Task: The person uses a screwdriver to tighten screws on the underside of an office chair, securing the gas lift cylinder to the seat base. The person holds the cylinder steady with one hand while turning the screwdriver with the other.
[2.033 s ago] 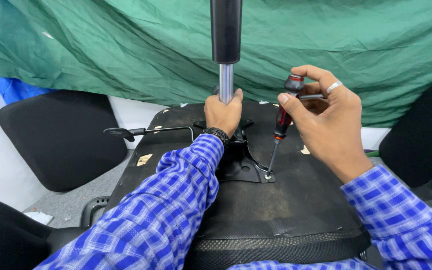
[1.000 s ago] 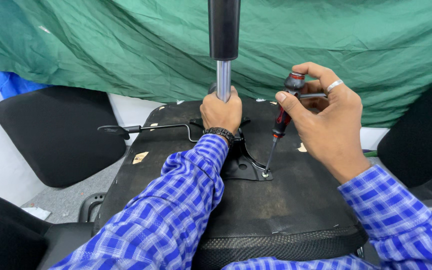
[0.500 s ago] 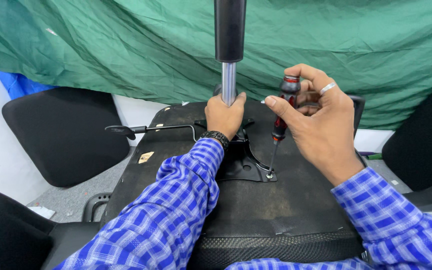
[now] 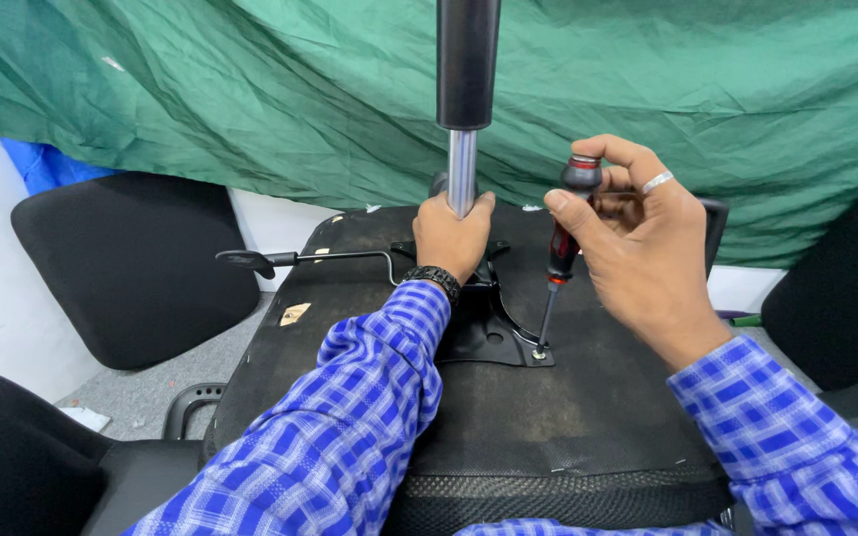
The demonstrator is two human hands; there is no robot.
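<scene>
An upturned black chair seat (image 4: pixel 588 417) lies in front of me with a black metal mounting plate (image 4: pixel 494 333) on its underside. A gas lift cylinder (image 4: pixel 466 89), black above and silver below, rises from the plate. My left hand (image 4: pixel 452 236) is wrapped around the silver rod at its base. My right hand (image 4: pixel 638 248) holds a red-and-black screwdriver (image 4: pixel 566 223) upright, its tip on a screw (image 4: pixel 540 352) at the plate's right corner. A ring sits on one right finger.
A black adjustment lever (image 4: pixel 295 260) sticks out left of the plate. A black chair back (image 4: pixel 136 263) stands at left, another black chair (image 4: pixel 836 298) at right. Green fabric (image 4: pixel 250 99) hangs behind. Grey floor shows at lower left.
The view has shifted a little. My right hand has turned on the screwdriver handle, fingers regripping near its top. The left hand stays on the rod.
</scene>
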